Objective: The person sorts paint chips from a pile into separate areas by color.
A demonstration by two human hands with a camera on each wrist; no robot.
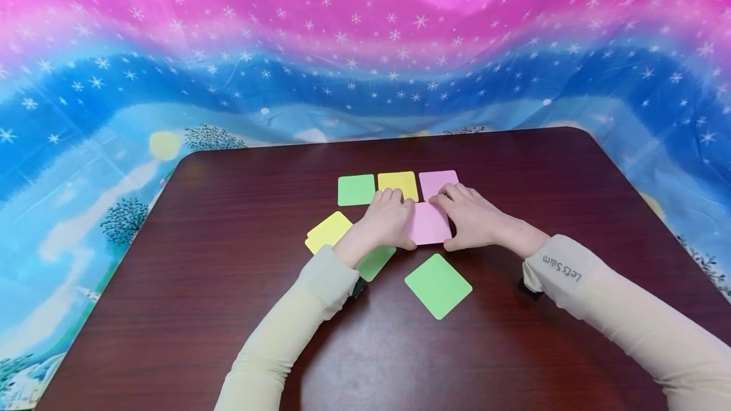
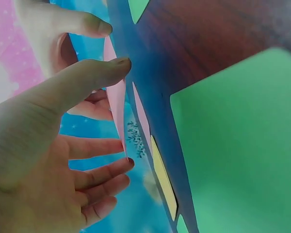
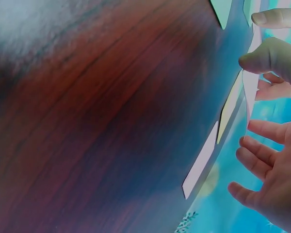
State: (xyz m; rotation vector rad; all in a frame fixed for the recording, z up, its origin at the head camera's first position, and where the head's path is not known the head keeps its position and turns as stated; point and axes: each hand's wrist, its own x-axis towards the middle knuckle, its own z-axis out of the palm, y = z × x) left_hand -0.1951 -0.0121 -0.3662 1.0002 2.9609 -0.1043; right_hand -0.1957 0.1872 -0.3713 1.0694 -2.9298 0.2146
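Observation:
Both hands hold a square pink card (image 1: 428, 224) between them, raised a little off the table. My left hand (image 1: 388, 221) pinches its left side; the thumb is at the near corner and the fingers at the far one. On the opposite side my right hand (image 1: 473, 217) grips it the same way. Seen edge-on in the left wrist view, the pink card (image 2: 117, 102) bows slightly. Beyond the hands lie a green card (image 1: 356, 190), a yellow card (image 1: 398, 184) and a second pink card (image 1: 437, 182) in a row.
Overlapping yellow cards (image 1: 331, 231) lie left of the left hand. One green card (image 1: 375, 264) is partly hidden under the left forearm; another green card (image 1: 438, 287) lies turned cornerwise nearer the body. The dark wooden table (image 1: 228, 221) ends at a patterned cloth (image 1: 342, 81).

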